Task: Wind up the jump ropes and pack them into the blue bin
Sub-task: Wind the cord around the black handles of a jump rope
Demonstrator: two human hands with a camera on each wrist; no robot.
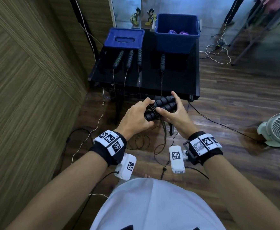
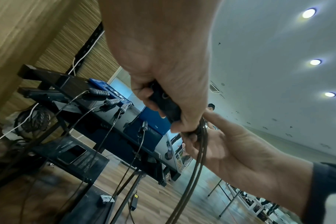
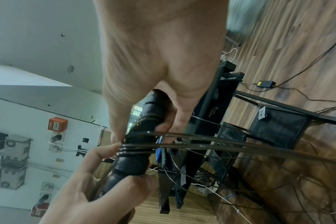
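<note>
In the head view both hands hold a pair of black ribbed jump-rope handles [image 1: 164, 103] side by side, in front of the black table [image 1: 182, 80]. Dark rope [image 1: 154, 108] is wound round their middle, and loose loops [image 1: 162, 133] hang toward the floor. My left hand [image 1: 136, 115] grips the handles' near end [image 2: 167, 106], its fingertips at the windings. My right hand [image 1: 175, 113] grips the far end [image 3: 153, 115], thumb by the windings [image 3: 136, 145]. The open blue bin [image 1: 175, 45] stands at the table's back right with purple bundles [image 1: 177, 32] inside.
A blue lid [image 1: 124, 38] lies at the table's back left. Several more black handles [image 1: 129, 58] lie on the table, their ropes trailing over the front edge. A wooden wall runs along the left. A white fan [image 1: 278, 128] and cables [image 1: 219, 52] sit on the floor at right.
</note>
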